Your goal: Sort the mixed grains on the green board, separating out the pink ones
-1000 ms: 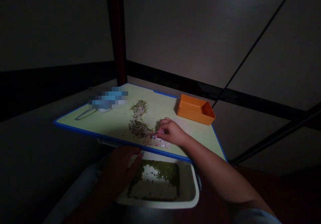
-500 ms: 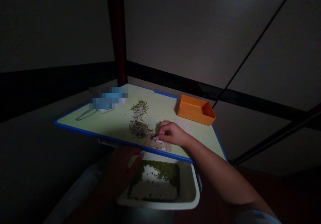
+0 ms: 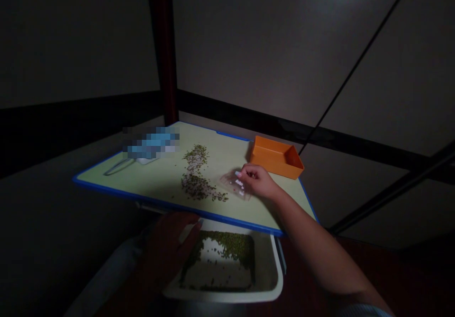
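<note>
Your right hand (image 3: 258, 180) rests on the counter (image 3: 156, 177), its fingers pinched together on a small clear plastic piece (image 3: 235, 183), which sticks out from them toward 9 o'clock. The loose green beans (image 3: 199, 186) lie further on at 9 o'clock. Your left hand (image 3: 170, 246) grips the white tray (image 3: 273, 279) at 6 o'clock, so the right hand is nearer.

Right hand (image 3: 258, 180) stretched out toward one o'clock on a bare, nearly straight forearm, fingers curled, tips pinched together. Left hand (image 3: 170, 248) low at seven o'clock, in shadow, palm down, fingers loosely spread.
</note>
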`<state>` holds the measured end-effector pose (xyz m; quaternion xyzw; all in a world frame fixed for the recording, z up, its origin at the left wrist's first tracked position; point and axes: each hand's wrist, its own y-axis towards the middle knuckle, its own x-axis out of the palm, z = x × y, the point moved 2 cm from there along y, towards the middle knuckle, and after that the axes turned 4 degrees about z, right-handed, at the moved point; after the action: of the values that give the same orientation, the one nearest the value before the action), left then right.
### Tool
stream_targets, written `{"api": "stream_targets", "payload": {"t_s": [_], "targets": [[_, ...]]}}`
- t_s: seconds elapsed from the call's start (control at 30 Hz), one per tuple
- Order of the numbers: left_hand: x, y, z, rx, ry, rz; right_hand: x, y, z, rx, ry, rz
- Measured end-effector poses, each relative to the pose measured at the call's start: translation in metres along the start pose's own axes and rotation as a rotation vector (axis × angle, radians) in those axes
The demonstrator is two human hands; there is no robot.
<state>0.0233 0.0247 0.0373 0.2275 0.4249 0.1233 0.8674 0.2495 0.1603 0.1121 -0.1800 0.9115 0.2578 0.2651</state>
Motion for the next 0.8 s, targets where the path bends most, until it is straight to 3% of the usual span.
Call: {"api": "stream_targets", "payload": {"t_s": [0.47, 0.63, 0.8], "targets": [[-0.005, 0.003, 0.000, 0.050, 0.030, 0.028, -0.023, -0.006, 0.009, 0.188, 0.117, -0.398], [-0.005, 0.004, -0.001, 0.041, 0.032, -0.004, -0.019, -0.007, 0.009, 0.172, 0.044, -0.413], [-0.007, 0.006, 0.000, 0.018, 0.024, -0.002, -0.014, -0.006, 0.004, 0.118, -0.223, -0.347]]}}
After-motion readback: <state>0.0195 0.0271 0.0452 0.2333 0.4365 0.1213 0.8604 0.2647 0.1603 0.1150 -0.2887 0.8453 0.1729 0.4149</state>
